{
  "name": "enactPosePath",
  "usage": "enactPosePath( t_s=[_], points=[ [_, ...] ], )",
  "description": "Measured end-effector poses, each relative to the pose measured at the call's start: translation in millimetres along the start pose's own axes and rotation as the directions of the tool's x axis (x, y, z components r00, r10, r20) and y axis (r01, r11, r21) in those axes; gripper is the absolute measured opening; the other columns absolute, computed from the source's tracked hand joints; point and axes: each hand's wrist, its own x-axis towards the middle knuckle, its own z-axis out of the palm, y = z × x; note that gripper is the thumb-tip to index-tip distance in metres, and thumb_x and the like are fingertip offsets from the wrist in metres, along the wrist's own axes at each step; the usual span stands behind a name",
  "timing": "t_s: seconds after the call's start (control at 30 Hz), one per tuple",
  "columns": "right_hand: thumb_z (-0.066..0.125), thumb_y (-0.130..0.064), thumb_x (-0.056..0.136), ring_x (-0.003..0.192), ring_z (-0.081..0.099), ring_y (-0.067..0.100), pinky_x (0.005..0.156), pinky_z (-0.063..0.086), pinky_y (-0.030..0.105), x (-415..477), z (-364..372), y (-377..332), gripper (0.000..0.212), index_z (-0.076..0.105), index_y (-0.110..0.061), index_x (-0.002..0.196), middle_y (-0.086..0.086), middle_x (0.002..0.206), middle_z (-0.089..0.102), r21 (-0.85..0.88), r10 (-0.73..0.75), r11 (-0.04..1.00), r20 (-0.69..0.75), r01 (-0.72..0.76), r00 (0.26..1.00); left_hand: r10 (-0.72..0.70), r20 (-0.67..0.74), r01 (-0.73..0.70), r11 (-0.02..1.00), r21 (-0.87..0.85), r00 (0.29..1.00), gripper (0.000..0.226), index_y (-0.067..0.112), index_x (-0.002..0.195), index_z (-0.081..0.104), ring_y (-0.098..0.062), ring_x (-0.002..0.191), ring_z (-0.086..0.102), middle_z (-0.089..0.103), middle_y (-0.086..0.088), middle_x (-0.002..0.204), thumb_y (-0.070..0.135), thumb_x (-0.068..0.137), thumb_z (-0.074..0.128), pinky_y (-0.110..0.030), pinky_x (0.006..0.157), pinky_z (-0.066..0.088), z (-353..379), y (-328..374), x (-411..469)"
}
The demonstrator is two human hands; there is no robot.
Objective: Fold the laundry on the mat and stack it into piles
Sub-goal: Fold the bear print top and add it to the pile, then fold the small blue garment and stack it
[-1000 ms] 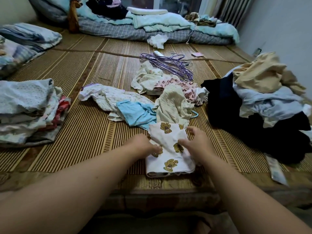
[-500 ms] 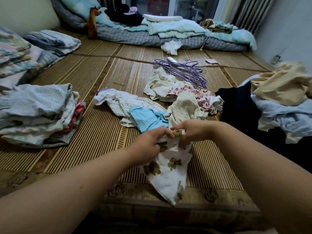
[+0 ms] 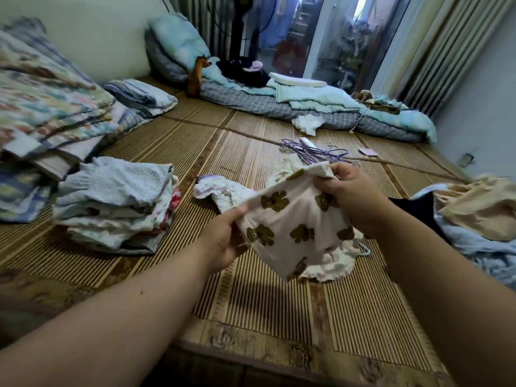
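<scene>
A small white garment with brown bear prints [image 3: 290, 227] hangs in the air above the striped bamboo mat [image 3: 245, 297]. My left hand [image 3: 223, 241] grips its lower left edge. My right hand [image 3: 349, 196] pinches its upper right edge. A pile of folded clothes [image 3: 117, 205] sits on the mat to the left. Loose unfolded clothes [image 3: 220, 191] lie behind the held garment and are partly hidden by it.
A heap of beige, pale blue and black laundry [image 3: 480, 216] lies at the right edge. Purple hangers [image 3: 312, 152] lie mid-mat. Folded quilts [image 3: 47, 107] are stacked at far left. Bedding [image 3: 307, 104] runs along the back, by the window.
The bear-print garment went from lying folded on the mat to being held up in the air. Both hands rose with it and spread apart. The view tilted up and swung left.
</scene>
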Motion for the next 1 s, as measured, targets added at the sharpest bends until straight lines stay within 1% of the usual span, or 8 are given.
enactPosePath(
  t_s=[0.1, 0.27, 0.33, 0.43, 0.53, 0.67, 0.87, 1.0],
  points=[
    [0.060, -0.015, 0.094, 0.077, 0.067, 0.027, 0.072, 0.059, 0.042, 8.2, 19.5, -23.2, 0.002, 0.062, -0.015, 0.095, 0.016, 0.094, 0.069, 0.120, 0.007, 0.993, -0.001, -0.007, 1.000, -0.007, 0.082, -0.002, 0.993, 0.114, 0.997, 0.031, 0.017, 0.121, 0.061, -0.028, 0.106, 0.063, 0.072, -0.008, 0.110, 0.029, 0.095, 0.051, -0.046, 0.100, 0.042, -10.1, 13.9, -10.6],
    [0.059, -0.026, 0.092, 0.089, 0.069, 0.035, 0.078, 0.058, 0.055, 34.9, 61.3, -49.5, 0.015, 0.064, -0.018, 0.104, 0.015, 0.097, 0.071, -0.014, -0.024, 1.000, -0.057, 0.023, 0.998, 0.283, -0.094, -0.252, 0.934, 0.255, 0.954, 0.025, 0.017, 0.123, 0.056, -0.028, 0.098, 0.069, 0.071, -0.008, 0.106, 0.019, 0.098, 0.051, -0.046, 0.087, 0.055, -36.6, 59.2, -18.9],
    [0.059, -0.031, 0.089, 0.088, 0.069, 0.035, 0.077, 0.057, 0.056, 47.6, 85.2, -55.8, 0.016, 0.064, -0.021, 0.099, 0.013, 0.096, 0.071, 0.005, -0.016, 1.000, -0.058, 0.016, 0.998, 0.470, -0.174, -0.329, 0.796, 0.508, 0.865, 0.023, 0.019, 0.118, 0.057, -0.025, 0.099, 0.066, 0.069, -0.005, 0.106, 0.027, 0.098, 0.052, -0.041, 0.084, 0.055, -54.1, 91.6, -24.0],
    [0.053, -0.019, 0.096, 0.078, 0.065, 0.026, 0.071, 0.057, 0.042, 61.5, 129.3, -67.9, 0.007, 0.060, -0.018, 0.096, 0.010, 0.091, 0.067, 0.136, 0.023, 0.990, -0.015, -0.021, 1.000, 0.615, -0.205, -0.173, 0.498, 0.850, 0.762, 0.034, 0.020, 0.127, 0.054, -0.024, 0.108, 0.055, 0.060, -0.003, 0.117, 0.037, 0.099, 0.048, -0.031, 0.085, 0.039, -83.9, 148.2, -32.5],
    [0.053, -0.013, 0.095, 0.078, 0.066, 0.023, 0.074, 0.058, 0.046, 77.5, 184.1, -74.8, 0.012, 0.059, -0.013, 0.106, 0.011, 0.092, 0.067, 0.241, 0.132, 0.960, 0.052, -0.141, 0.990, 0.610, -0.239, 0.030, 0.332, 0.943, 0.755, 0.052, 0.014, 0.145, 0.039, -0.029, 0.131, 0.041, 0.043, -0.010, 0.147, 0.039, 0.100, 0.046, -0.032, 0.098, 0.035, -113.2, 202.9, -34.9],
    [0.053, -0.013, 0.095, 0.090, 0.062, 0.028, 0.091, 0.051, 0.053, 102.3, 252.3, -75.9, 0.028, 0.057, 0.002, 0.119, 0.009, 0.089, 0.061, 0.231, 0.209, 0.943, 0.152, -0.240, 0.966, 0.538, -0.321, 0.273, 0.170, 0.947, 0.779, 0.064, 0.015, 0.149, 0.031, -0.032, 0.138, 0.033, 0.030, -0.011, 0.155, 0.043, 0.096, 0.052, -0.035, 0.108, 0.031, -160.8, 247.9, -26.2],
    [0.069, -0.034, 0.075, 0.099, 0.064, 0.037, 0.084, 0.057, 0.052, 133.2, 313.5, -44.4, 0.058, 0.051, -0.010, 0.125, 0.018, 0.109, 0.062, 0.286, 0.384, 0.848, 0.246, -0.445, 0.890, 0.348, -0.376, 0.302, 0.249, 0.920, 0.859, 0.074, 0.020, 0.146, 0.037, -0.031, 0.128, 0.045, 0.040, -0.011, 0.149, 0.033, 0.083, 0.074, -0.032, 0.089, 0.040, -210.5, 239.4, 3.7],
    [0.079, -0.027, 0.066, 0.107, 0.057, 0.032, 0.087, 0.055, 0.050, 139.6, 326.3, -19.7, 0.085, 0.035, -0.024, 0.138, 0.011, 0.123, 0.052, 0.133, 0.389, 0.895, 0.231, -0.425, 0.892, 0.167, -0.332, 0.328, 0.050, 0.943, 0.928, 0.075, 0.024, 0.152, 0.025, -0.026, 0.133, 0.041, 0.038, -0.006, 0.151, 0.043, 0.090, 0.062, -0.030, 0.103, 0.036, -225.5, 209.1, 30.9]
  ],
)
